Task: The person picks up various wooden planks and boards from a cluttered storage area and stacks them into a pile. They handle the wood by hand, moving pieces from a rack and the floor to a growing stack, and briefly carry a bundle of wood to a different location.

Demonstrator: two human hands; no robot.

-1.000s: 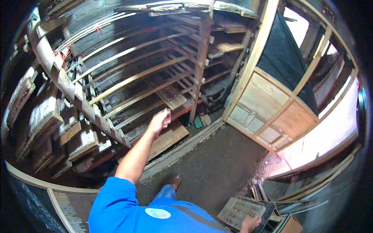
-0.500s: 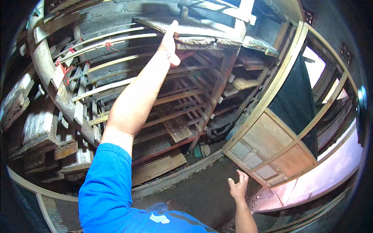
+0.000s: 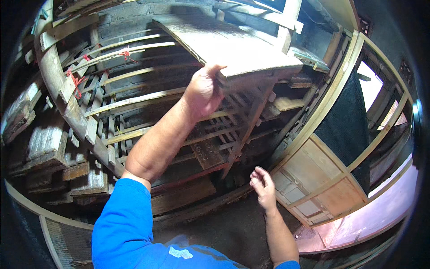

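A worn wooden board [image 3: 233,47], brightly sunlit, juts out from the upper level of a slatted rack. My left hand [image 3: 204,92] grips its near left corner, thumb on top and the other fingers below, partly hidden. The board's far part lies behind an upright post [image 3: 286,29]. Lower down on the right, my right hand [image 3: 264,187] hangs in the air with bent, slightly parted fingers, touching nothing. It is nearest to a wooden-framed door [image 3: 311,175] with dark mesh.
Bamboo slats [image 3: 139,99] tied with red string [image 3: 126,54] fill the rack on the left, beside a thick curved pole [image 3: 58,89]. Stacked timber blocks [image 3: 47,143] stand at far left. A loose plank [image 3: 207,152] lies inside the rack; a pink wall [image 3: 367,219] is at right.
My left hand has drawn the board outward and toward me, so more of its top shows. My right hand has risen a little to the left, its fingers more curled.
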